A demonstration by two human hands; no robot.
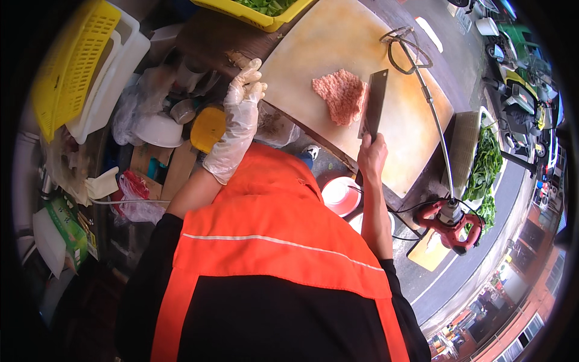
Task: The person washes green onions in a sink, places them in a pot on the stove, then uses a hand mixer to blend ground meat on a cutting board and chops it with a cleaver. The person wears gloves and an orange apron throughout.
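A cleaver [375,102] is gripped by its handle in my bare right hand [373,156]. Its blade stands beside the right edge of a flat, scored-looking piece of pink raw meat [341,96], which lies on a large, stained cutting board [398,135]. My left hand [246,86], in a clear plastic glove reaching up the forearm, is raised at the board's left edge with fingers partly curled and nothing seen in it. On the board's far right rests the wire-like head of a handheld electric mixer [450,221]; its red body lies by the right edge.
Leafy greens [484,167] fill a basket at the right, and a yellow crate [267,20] holds more at the top. A red bucket [341,197] stands below the board's near edge. At left are a yellow basket [81,68], a white bowl [159,131] and plastic bags.
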